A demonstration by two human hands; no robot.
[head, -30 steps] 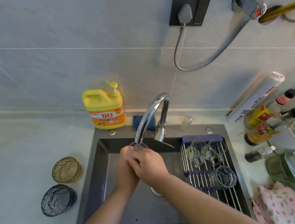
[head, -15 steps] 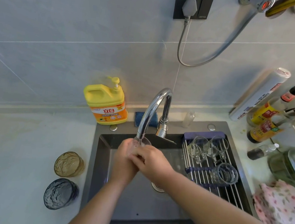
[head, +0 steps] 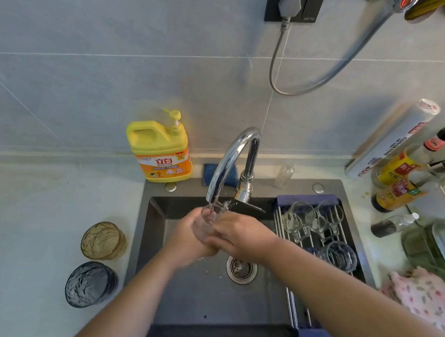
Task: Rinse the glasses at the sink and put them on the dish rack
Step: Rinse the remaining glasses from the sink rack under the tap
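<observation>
Glass (head: pixel 205 226) has turned between the grips under the tap (head: pixel 231 158), centre frame, water splashing in | left grip (head: pixel 187 237) and right grip (head: pixel 242 237) both curled round it | three glasses (head: pixel 297 217) already on dish rack (head: pixel 306 198); two tumblers (head: pixel 103 240) wait on desk (head: pixel 28 229), lower left | rinse midway.

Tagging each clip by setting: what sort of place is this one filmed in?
Most likely a home kitchen: a dark sink with a running faucet, a dish rack across it holding clear glasses, and a yellow dish soap jug and sauce bottles beside the tiled wall.
</observation>
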